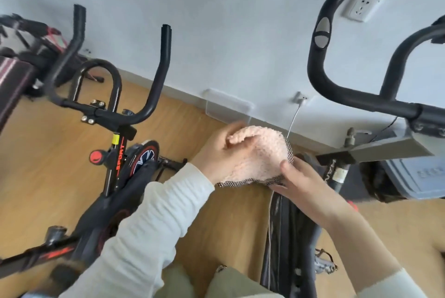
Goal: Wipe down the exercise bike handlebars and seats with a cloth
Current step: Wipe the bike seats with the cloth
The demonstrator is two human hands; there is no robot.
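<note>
Between two bikes, both hands, left hand [218,153] and right hand [304,183], clutch the fluffy pink mesh-backed cloth [261,155]; the curved black handlebar [337,90] seemingly lies up-right, nearer the right hand.

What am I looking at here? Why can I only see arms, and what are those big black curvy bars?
The picture comes from a camera worn on a person's head, looking forward and down, so you see only their arms and hands, not their face. The wide lens bends things, which is why the wall and floor look tilted.

The left hand and the right hand are both holding a fluffy pink cloth with a dark netted edge. It is up in the air between two machines, touching neither.

The black curvy bars are handlebars. The ones on the left belong to a black and red exercise bike. The ones on the right belong to a second, grey bike. Both stand on a wooden floor by a pale wall. The cloth is for wiping them.
</note>
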